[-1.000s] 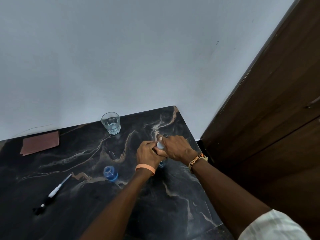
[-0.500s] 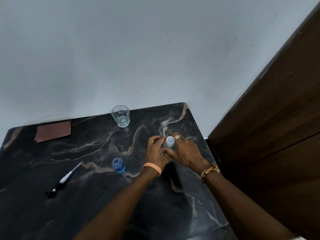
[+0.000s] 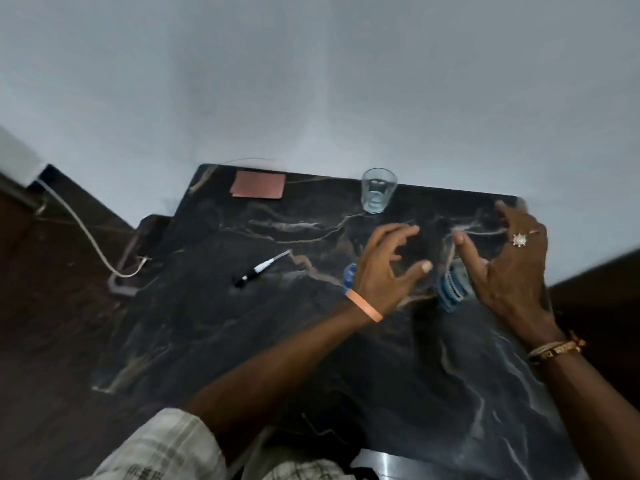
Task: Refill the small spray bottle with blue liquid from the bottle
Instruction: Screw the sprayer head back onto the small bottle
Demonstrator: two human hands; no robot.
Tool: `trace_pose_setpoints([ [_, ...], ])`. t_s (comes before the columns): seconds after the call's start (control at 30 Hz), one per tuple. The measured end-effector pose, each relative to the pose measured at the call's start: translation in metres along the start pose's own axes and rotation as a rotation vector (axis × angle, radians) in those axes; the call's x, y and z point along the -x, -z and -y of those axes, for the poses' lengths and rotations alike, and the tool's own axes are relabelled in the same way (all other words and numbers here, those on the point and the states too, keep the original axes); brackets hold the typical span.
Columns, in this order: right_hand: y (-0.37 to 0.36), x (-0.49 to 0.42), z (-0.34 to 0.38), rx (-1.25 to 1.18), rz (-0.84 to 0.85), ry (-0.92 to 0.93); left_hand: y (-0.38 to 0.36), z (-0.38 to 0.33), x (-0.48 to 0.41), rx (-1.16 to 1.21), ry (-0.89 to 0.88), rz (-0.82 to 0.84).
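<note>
- The left hand (image 3: 384, 268) and right hand (image 3: 509, 265) were both open, fingers spread, gripping nothing.
- The small clear bottle with a blue label (image 3: 450, 289) sat unheld between them on the black marble worktop (image 3: 415, 375), partly behind the right thumb. A careless brush could topple it.
- The rounded blue container (image 3: 349, 273) sat just beyond the left wrist, where a knock might spill it.

Glass (image 3: 378, 190), pen (image 3: 261, 268), brown pad (image 3: 258, 184), marble table (image 3: 381, 375)

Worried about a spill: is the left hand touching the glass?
Apart. The head view shows bare tabletop between the left hand and the glass.
</note>
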State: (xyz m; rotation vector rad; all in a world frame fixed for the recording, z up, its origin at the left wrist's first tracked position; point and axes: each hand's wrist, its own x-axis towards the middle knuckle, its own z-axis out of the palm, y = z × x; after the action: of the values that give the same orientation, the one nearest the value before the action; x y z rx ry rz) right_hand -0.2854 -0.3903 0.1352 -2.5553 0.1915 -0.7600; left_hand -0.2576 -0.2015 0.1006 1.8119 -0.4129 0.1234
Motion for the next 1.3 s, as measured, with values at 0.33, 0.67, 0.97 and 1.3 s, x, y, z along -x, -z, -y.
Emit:
trace_pose_setpoints([
  [0.33, -0.152, 0.023, 0.209, -0.398, 0.524, 0.183, 0.208, 0.095, 0.018, -0.257, 0.355, -0.512],
  [0.67, -0.295, 0.085, 0.239, -0.493, 0.888, -0.756, 0.247, 0.189, 0.043, -0.427, 0.707, -0.130],
  [0.97, -0.327, 0.095, 0.246, -0.544, 0.651, -1.076, 0.256, 0.213, 0.026, -0.319, 0.766, 0.101],
  [1.3, -0.305, 0.093, 0.253, -0.692, 0.439, -1.075, 0.253, 0.193, 0.024, 0.126, 0.788, 0.059],
])
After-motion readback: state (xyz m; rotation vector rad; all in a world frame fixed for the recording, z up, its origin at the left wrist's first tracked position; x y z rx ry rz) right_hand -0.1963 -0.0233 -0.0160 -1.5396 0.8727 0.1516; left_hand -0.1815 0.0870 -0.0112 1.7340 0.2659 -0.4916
